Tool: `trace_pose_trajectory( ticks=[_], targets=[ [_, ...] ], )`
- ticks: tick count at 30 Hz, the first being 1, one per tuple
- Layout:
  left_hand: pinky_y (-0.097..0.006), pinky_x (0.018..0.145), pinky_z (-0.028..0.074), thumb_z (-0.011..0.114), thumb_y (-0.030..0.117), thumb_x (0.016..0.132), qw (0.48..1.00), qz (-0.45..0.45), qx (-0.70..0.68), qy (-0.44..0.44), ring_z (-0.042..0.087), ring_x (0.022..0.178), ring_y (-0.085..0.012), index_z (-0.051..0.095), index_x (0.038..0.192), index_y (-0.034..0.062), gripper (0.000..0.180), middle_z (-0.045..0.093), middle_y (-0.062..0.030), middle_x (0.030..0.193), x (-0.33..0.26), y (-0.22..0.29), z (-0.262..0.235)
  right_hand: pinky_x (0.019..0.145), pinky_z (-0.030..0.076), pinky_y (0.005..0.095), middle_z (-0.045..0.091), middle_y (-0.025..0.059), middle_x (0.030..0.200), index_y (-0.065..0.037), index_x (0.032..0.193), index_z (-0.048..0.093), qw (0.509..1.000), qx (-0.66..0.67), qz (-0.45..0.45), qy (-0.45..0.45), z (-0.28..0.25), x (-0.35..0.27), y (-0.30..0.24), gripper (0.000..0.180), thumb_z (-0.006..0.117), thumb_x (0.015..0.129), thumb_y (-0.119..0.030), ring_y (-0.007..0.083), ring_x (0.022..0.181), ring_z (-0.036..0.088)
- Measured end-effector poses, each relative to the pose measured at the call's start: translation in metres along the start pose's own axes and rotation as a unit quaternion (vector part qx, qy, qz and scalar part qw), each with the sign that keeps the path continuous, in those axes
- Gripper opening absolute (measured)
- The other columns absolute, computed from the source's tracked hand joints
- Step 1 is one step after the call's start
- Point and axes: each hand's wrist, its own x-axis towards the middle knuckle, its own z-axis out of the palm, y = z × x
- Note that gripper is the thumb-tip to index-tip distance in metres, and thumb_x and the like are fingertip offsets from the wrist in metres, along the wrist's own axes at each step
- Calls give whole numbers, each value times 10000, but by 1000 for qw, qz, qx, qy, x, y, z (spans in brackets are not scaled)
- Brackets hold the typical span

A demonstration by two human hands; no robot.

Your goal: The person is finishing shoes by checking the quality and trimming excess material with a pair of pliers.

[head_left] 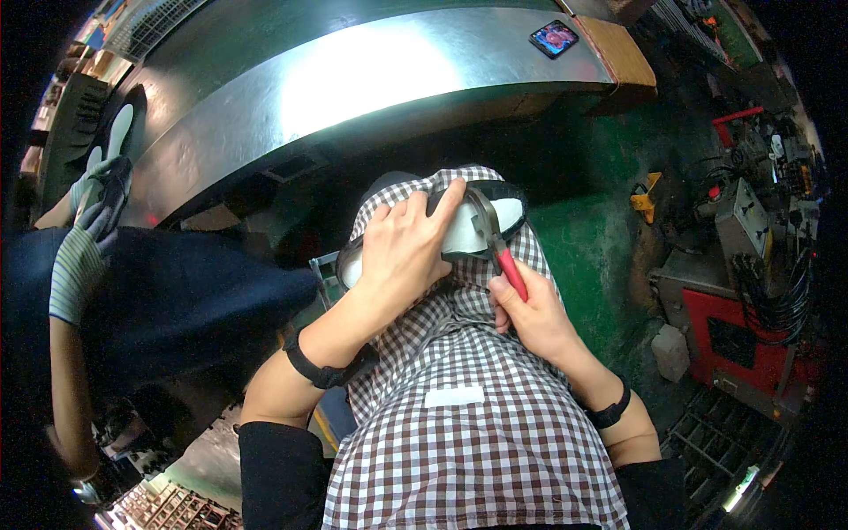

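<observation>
A shoe part [507, 213] with a white sole side facing up and a black edge lies across my lap on a checked apron [459, 415]. My left hand [399, 246] is closed over its middle, pressing it down, with the index finger reaching to the far edge. Gripped in my right hand [535, 316] is a pair of pincers [510, 269] with a red handle. Their metal head lies over the white surface, and the tip reaches the black far edge. Whether the jaws pinch that edge I cannot tell.
Ahead runs a shiny metal bench [238, 97] with a phone [554, 39] at its right end, beside a brown cardboard piece [618, 49]. To the left, a co-worker's striped gloves [78, 274] hold a dark shoe. A red and grey machine [733, 327] stands at the right.
</observation>
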Motion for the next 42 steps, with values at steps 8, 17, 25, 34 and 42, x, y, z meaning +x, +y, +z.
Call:
trace_pose_trajectory(
  ticks=[8,17,25,34,42],
  targets=[
    [-391,722,522,901,177,474,1000,22,-12,-2,680,805,-273,466,1440,238,1062,636,-96,902,8,-9,-1,473,394,328,528,58,572,12,947,577,970,-108,-198,94,13,13,54,247,633,995,-223,141,487,511],
    [-414,712,588,869,183,468,999,25,-25,-39,695,797,-302,480,1449,285,1061,681,-91,904,24,-19,3,475,424,283,541,3,612,-2,976,572,998,47,5,30,12,7,5,309,555,1041,-304,95,520,541],
    [-423,692,590,871,189,466,998,43,1,-54,702,788,-312,463,1468,313,1089,686,-108,895,28,-23,15,466,393,297,493,17,581,-3,952,567,999,-23,-8,49,11,6,16,269,571,1031,-260,104,493,490],
    [-427,708,585,901,247,478,993,70,11,-92,712,811,-332,435,1495,267,1119,700,-141,915,39,-24,31,494,497,350,590,81,557,-12,865,524,976,-200,85,-4,-29,26,-17,272,564,1009,-240,199,496,639],
    [-427,721,573,938,266,449,995,75,11,-72,710,807,-328,429,1502,261,1170,698,-155,910,41,-19,38,705,539,550,666,285,814,28,977,524,910,-410,19,-58,-40,27,-27,264,570,955,-231,449,803,684]
  ],
)
